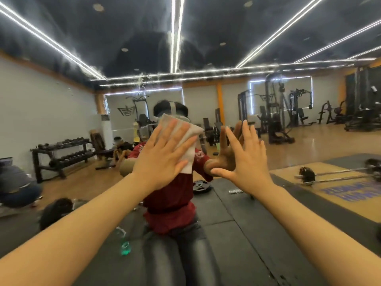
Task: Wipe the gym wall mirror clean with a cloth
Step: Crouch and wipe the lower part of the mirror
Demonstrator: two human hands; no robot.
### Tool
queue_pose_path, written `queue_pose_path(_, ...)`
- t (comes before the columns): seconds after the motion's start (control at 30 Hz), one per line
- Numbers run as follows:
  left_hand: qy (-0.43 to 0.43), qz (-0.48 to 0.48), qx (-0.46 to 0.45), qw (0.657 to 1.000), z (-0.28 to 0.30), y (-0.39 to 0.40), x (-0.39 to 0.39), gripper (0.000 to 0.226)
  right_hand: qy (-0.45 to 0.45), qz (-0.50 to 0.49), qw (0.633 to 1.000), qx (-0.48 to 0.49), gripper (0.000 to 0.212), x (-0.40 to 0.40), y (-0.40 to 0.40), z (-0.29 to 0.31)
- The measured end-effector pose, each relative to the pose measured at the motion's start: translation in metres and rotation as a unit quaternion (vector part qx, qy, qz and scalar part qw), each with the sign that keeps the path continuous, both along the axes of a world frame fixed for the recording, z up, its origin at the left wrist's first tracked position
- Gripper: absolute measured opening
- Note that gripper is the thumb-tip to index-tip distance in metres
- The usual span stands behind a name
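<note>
We press the cloth flat against the mirror with our left hand, fingers straight. Our right hand rests beside it on the glass, fingers spread.

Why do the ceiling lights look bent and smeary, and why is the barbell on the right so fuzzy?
Head view: the wide-angle lens bows the ceiling light strips outward; hazy streaks on the mirror smear their reflections; the barbell near the frame edge looks blurred; the left hand, pressing the cloth flat, and the right hand stay fairly sharp.
</note>
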State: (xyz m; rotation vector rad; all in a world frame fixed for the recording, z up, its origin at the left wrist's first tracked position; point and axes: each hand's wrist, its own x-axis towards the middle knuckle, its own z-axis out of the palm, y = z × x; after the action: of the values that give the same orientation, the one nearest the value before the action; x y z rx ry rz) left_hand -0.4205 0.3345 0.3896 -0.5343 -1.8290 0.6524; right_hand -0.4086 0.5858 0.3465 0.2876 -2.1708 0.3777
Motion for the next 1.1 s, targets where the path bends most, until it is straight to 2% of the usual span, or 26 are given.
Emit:
queue_pose_path(0.1, 0.005, 0.010, 0.004, 1.000, 0.011, -0.027, 0.007, 0.066, 0.008, -0.007, 1.000, -0.001, 0.113, -0.006, -0.012, -0.002)
queue_pose_path(0.23, 0.013, 0.004, 0.064, 0.998, -0.003, -0.007, 0.002, 0.066, 0.029, -0.007, 0.999, -0.010, 0.112, -0.015, -0.014, -0.006)
queue_pose_path(0.33, -0.007, -0.008, 0.012, 1.000, -0.022, 0.008, -0.001, 0.068, 0.041, -0.010, 0.999, -0.005, 0.111, -0.018, -0.013, -0.008)
queue_pose_path(0.43, -0.014, 0.000, -0.049, 0.999, -0.007, -0.003, 0.004, 0.068, 0.048, -0.012, 0.999, -0.007, 0.111, -0.018, -0.012, -0.008)
queue_pose_path(0.47, -0.011, 0.006, -0.035, 0.999, 0.007, -0.004, 0.005, 0.068, 0.049, -0.013, 0.999, -0.008, 0.110, -0.018, -0.012, -0.008)
queue_pose_path(0.6, 0.005, 0.001, 0.134, 0.991, 0.076, 0.023, -0.003, 0.066, 0.061, -0.018, 0.998, -0.012, 0.110, -0.019, -0.014, -0.009)
queue_pose_path(0.67, 0.004, -0.001, 0.163, 0.987, 0.087, 0.039, -0.007, 0.066, 0.065, -0.023, 0.998, -0.009, 0.110, -0.019, -0.013, -0.009)
queue_pose_path(0.73, 0.010, -0.004, 0.151, 0.988, 0.078, 0.038, -0.008, 0.067, 0.068, -0.029, 0.997, -0.003, 0.111, -0.020, -0.013, -0.010)
queue_pose_path(0.9, 0.011, 0.015, 0.026, 0.999, 0.047, -0.012, 0.001, 0.070, 0.076, -0.032, 0.997, -0.002, 0.111, -0.023, -0.013, -0.012)
queue_pose_path(0.97, 0.012, 0.022, 0.040, 0.999, 0.046, -0.012, 0.003, 0.070, 0.077, -0.032, 0.997, 0.000, 0.111, -0.024, -0.013, -0.011)
queue_pose_path(1.1, 0.008, 0.009, 0.074, 0.997, 0.062, 0.035, -0.009, 0.069, 0.082, -0.039, 0.996, 0.003, 0.112, -0.026, -0.013, -0.013)
